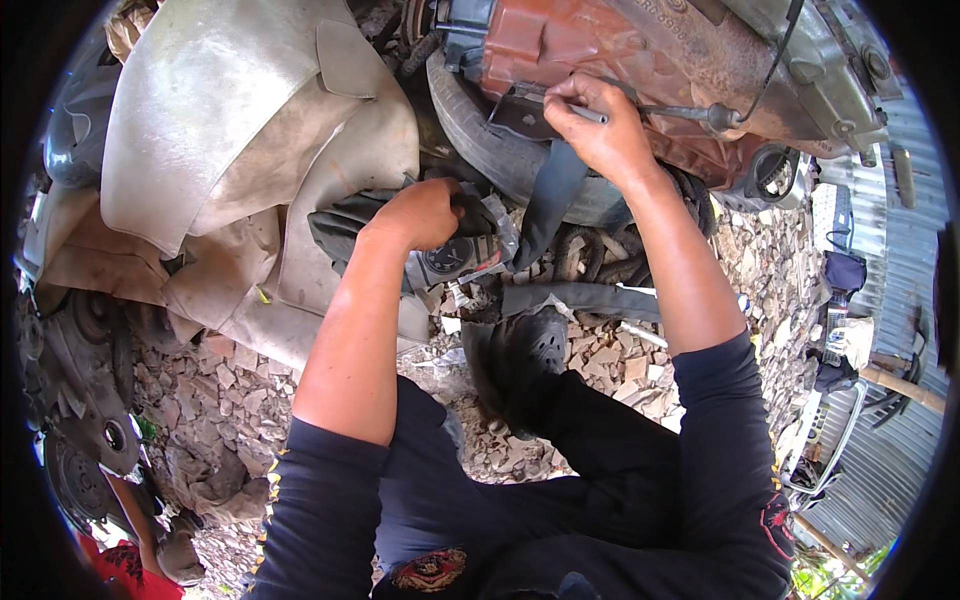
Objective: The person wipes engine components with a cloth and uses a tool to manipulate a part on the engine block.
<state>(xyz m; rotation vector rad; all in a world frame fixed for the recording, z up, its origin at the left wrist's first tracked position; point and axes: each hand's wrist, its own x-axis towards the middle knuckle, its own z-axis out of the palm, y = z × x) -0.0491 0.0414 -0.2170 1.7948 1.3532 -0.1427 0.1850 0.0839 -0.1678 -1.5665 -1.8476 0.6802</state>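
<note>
My left hand is closed on a dark cloth at mid-view, beside a clear plastic packet with a dark printed piece showing. My right hand grips a short grey rod, held against a dark metal bracket on the rusty red engine casing. A long rod with a rubber boot runs just right of that hand. A dark strap hangs below the bracket, in front of a worn tyre.
Pale crumpled sheets cover the upper left. Rubble lies around my legs and black shoe. Dark metal parts are at the left, and part of another person shows lower left. Corrugated sheeting stands at the right.
</note>
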